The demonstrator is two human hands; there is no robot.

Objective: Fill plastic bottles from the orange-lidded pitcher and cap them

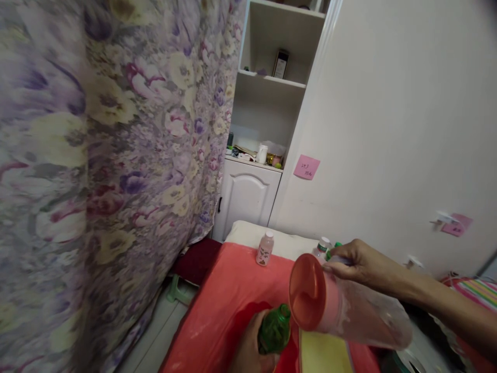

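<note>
My left hand [252, 348] is wrapped round a small green bottle [275, 329], whose neck is uncapped and points up. With my right hand [347, 265] I grip the handle of a clear plastic pitcher [368, 317] with a reddish-pink rim. The pitcher lies tilted almost on its side, its mouth facing left, just above and right of the green bottle's neck. No stream of liquid can be made out between them. Farther back on the red-covered table [229, 280] stands a small clear bottle [265, 249] with a white cap and printed pattern.
Behind my right hand are another white-capped bottle [323, 245] and a green cap. A yellow sheet-like item [324, 352] lies below the pitcher. A floral curtain [116, 155] hangs at left. A white cabinet [250, 199] with shelves stands behind; a wall is at right.
</note>
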